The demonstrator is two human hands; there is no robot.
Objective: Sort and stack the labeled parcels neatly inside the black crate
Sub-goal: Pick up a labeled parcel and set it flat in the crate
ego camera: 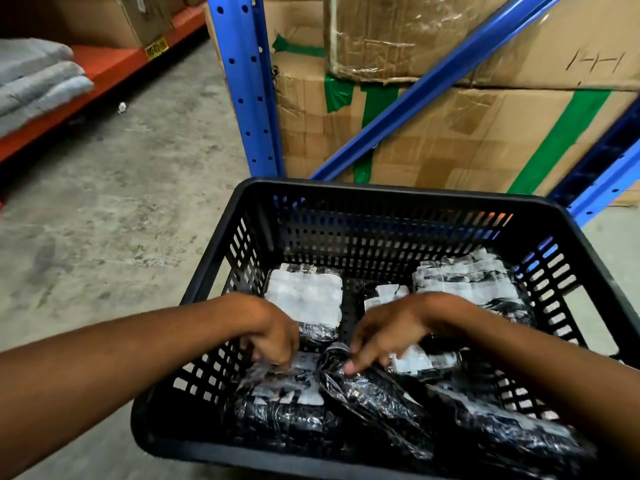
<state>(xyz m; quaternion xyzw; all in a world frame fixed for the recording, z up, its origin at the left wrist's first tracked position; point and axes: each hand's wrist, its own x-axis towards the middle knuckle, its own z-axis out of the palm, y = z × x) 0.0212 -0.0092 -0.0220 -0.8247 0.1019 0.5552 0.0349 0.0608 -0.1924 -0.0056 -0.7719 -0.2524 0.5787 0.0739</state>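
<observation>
A black slotted crate [221, 271] fills the lower middle of the head view. Inside lie several parcels in shiny black wrap with white labels. One labelled parcel [304, 299] lies flat at the back left, another [471, 282] at the back right. My left hand [273, 334] reaches down with curled fingers onto a labelled parcel [287, 386] at the front left. My right hand [384, 334] pinches the end of a crumpled black parcel [374, 393] lying slantwise in the middle. More parcels [512, 427] lie under my right forearm.
Blue rack uprights [242, 81] and a slanted brace [433, 81] stand right behind the crate, with taped cardboard boxes [450, 133] stacked behind them. An orange shelf [104, 71] with folded grey cloth [34, 74] runs along the left. Bare concrete floor [121, 202] lies to the left.
</observation>
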